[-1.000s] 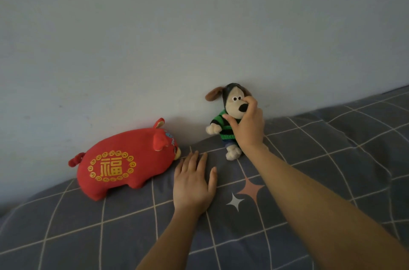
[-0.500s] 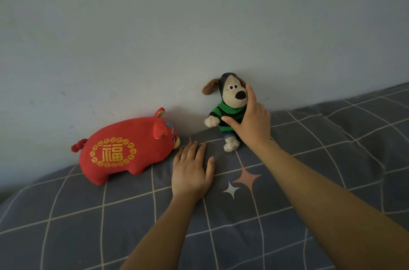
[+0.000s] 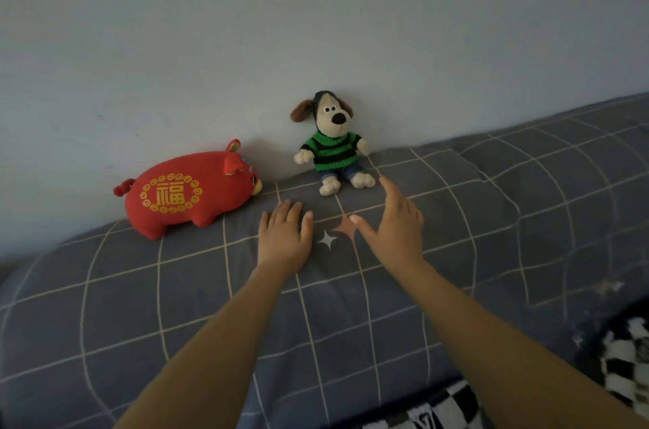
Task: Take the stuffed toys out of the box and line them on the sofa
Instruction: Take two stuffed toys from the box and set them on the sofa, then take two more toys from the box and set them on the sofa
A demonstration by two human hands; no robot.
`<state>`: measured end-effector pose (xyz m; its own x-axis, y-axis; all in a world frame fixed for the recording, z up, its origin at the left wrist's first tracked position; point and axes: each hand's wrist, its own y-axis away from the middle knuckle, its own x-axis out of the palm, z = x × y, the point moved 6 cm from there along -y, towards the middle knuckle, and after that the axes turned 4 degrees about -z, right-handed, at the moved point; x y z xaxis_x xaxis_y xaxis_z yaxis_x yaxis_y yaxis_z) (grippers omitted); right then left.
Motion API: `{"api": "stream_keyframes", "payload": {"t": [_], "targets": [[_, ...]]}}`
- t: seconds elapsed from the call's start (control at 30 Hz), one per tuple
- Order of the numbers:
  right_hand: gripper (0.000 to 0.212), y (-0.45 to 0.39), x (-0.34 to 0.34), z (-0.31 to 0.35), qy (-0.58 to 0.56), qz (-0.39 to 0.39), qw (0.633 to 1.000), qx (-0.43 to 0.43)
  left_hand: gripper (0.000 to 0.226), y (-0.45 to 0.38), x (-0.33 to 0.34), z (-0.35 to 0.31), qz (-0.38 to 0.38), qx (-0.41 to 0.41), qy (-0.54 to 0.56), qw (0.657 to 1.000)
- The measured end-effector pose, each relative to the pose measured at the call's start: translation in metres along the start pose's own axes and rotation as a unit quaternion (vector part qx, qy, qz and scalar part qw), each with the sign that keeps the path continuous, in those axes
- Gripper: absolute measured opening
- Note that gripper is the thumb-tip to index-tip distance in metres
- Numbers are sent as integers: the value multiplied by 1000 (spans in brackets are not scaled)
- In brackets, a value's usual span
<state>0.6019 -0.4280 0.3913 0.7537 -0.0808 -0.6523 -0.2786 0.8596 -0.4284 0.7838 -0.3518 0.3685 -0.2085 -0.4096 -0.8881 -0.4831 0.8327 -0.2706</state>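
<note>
Stuffed dog (image 3: 335,140) in a green-and-black striped sweater sits upright on the grey checked sofa cover (image 3: 491,218), back against the pale wall (image 3: 316,24); red stuffed pig (image 3: 186,195) with a gold emblem stands just to its left, snout toward the dog, the two apart. Right hand (image 3: 395,228) is near the dog's feet but not touching, fingers straight and spread, holding nothing. Left hand (image 3: 284,239) lies palm-down on the cover between pig and dog, fingers extended and close together, gripping nothing.
</note>
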Motion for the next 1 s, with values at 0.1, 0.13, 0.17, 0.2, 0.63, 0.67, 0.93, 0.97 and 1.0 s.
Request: {"api": "stream_keyframes", "payload": {"t": [0.1,0.13,0.17,0.2,0.63,0.67,0.93,0.97,1.0], "targets": [[68,51,-25,-12,3,34,998,47,53,51,-1,-39,27,28,0,999],[64,64,-31,-17,5,41,997,60,56,62,-2,-51,32,30,8,999],[60,90,-50,-26,4,41,996,79,63,85,-4,-69,44,35,19,998],[56,109,-63,-34,2,40,995,90,70,100,-4,-84,54,33,39,997],[31,551,-277,-203,45,-42,862,503,40,483,122,-277,466,214,129,849],[31,579,-286,-211,47,-50,847,528,41,507,131,-285,486,223,115,837],[32,745,-350,-292,38,-71,744,663,34,680,216,-380,614,295,25,732],[33,761,-353,-305,29,-67,733,677,33,695,231,-388,621,292,21,727],[33,774,-354,-317,14,-70,725,685,32,709,246,-394,627,286,17,724]]}}
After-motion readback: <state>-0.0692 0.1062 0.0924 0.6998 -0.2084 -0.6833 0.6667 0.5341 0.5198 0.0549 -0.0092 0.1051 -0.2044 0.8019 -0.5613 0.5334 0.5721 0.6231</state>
